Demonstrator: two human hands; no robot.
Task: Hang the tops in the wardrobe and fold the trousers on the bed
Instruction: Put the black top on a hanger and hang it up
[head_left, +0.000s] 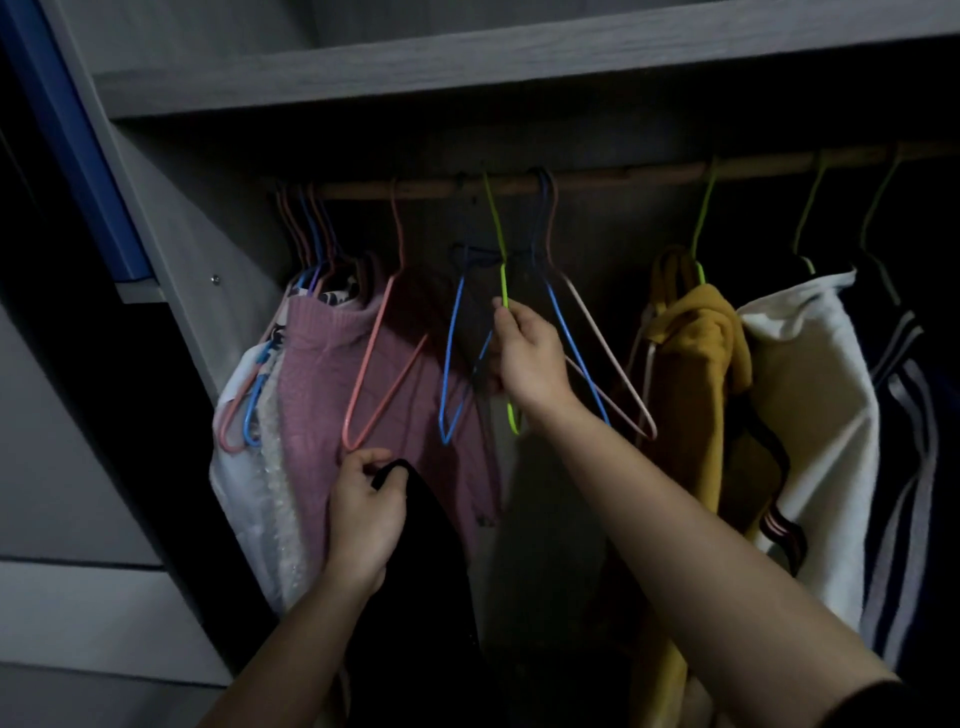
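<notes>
I look into a dim wardrobe with a wooden rail (623, 174) across its upper part. My right hand (527, 353) pinches a lime-green wire hanger (501, 280) that still hooks over the rail. Lower down, my left hand (366, 512) grips the top edge of a black garment (421, 597), which hangs down from it in front of the wardrobe. Empty blue (452, 358), pink (382, 353) and pale (613, 364) hangers dangle on either side of the green one.
On the rail hang a pink knitted top (322, 374) and pale clothes at the left, a mustard top (696, 374), a white garment (810, 395) and a dark striped one (904, 415) at the right. A grey shelf (467, 67) runs above; drawer fronts (78, 597) stand lower left.
</notes>
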